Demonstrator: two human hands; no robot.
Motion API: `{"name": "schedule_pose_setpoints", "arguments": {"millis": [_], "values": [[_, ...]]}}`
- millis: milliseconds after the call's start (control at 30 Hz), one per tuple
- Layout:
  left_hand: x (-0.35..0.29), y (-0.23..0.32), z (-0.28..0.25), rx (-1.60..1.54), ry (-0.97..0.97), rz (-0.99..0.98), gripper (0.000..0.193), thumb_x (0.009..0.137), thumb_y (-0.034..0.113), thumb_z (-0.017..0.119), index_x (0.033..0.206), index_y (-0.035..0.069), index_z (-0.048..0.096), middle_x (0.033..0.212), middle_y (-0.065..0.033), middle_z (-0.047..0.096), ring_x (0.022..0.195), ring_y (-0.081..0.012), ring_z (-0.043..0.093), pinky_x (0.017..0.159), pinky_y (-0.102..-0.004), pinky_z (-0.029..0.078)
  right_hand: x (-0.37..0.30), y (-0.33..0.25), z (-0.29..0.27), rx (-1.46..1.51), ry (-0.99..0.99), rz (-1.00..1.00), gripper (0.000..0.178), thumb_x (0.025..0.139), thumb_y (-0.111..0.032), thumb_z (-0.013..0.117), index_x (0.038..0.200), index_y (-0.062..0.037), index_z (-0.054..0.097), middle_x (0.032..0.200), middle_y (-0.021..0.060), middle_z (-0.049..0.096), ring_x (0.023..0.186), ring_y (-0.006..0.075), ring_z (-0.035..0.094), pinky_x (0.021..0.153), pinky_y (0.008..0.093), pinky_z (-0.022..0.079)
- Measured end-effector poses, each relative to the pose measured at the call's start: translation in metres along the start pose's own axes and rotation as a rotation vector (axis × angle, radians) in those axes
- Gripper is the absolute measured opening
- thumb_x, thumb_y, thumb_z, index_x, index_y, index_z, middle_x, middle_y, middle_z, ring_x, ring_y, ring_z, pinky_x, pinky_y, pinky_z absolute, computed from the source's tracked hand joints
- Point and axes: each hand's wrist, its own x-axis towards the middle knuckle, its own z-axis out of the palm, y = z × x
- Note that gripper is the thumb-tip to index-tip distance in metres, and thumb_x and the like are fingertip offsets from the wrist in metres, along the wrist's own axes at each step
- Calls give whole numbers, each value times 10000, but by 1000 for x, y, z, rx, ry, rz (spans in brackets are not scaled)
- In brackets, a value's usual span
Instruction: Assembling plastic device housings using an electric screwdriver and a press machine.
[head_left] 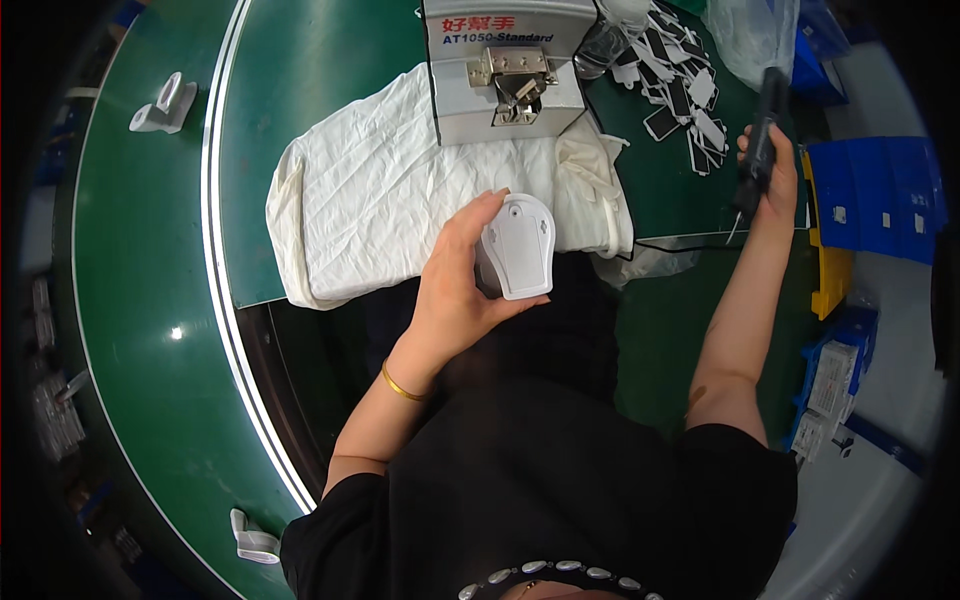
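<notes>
In my left hand (462, 265) is a white plastic housing (522, 250), its recessed open side facing up. My thumb and fingers close around its edges, above the near edge of a white cloth (360, 190). Out to the right, my right hand (778, 175) grips a black electric screwdriver (762, 150) upright. Its thin metal bit points down, well apart from the housing. Straight ahead on the cloth stands a grey box-shaped machine (460, 115) with a small metal mechanism on its front.
Flat white and black plastic pieces (680, 85) lie heaped at the far right, near a clear plastic bag (755, 40). Blue bins (865, 200) line the right side. Along the left runs a green conveyor (150, 250) carrying white parts (165, 108). A dark cable (690, 249) crosses near the table edge.
</notes>
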Motion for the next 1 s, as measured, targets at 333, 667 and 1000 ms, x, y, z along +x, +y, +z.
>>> {"name": "schedule_pose_setpoints", "arguments": {"millis": [333, 667, 1000], "values": [[-5, -2, -1, -90, 38, -30, 1065, 594, 168, 949, 1465, 26, 353, 1441, -184, 510, 1297, -375, 529, 1055, -427, 470, -71, -35, 258, 202, -471, -731, 446, 910, -10, 613, 1324, -46, 454, 866, 80, 615, 754, 189, 633, 772, 403, 531], [-8, -11, 1, -102, 39, -3, 1039, 613, 157, 934, 1465, 51, 348, 1438, -211, 508, 1308, -407, 517, 1037, -453, 477, -87, -36, 309, -21, -770, -806, 473, 821, -38, 771, 1206, -7, 498, 987, 53, 599, 860, 118, 590, 716, 241, 484], [-1, -3, -4, -15, -24, 22, 708, 589, 113, 896, 1258, 210, 685, 1418, -243, 513, 1304, -432, 516, 1044, -449, 475, -96, -30, 316, -107, -414, -610, 438, 864, 6, 704, 1254, 16, 503, 742, 42, 600, 627, 144, 612, 655, 266, 517]]}}
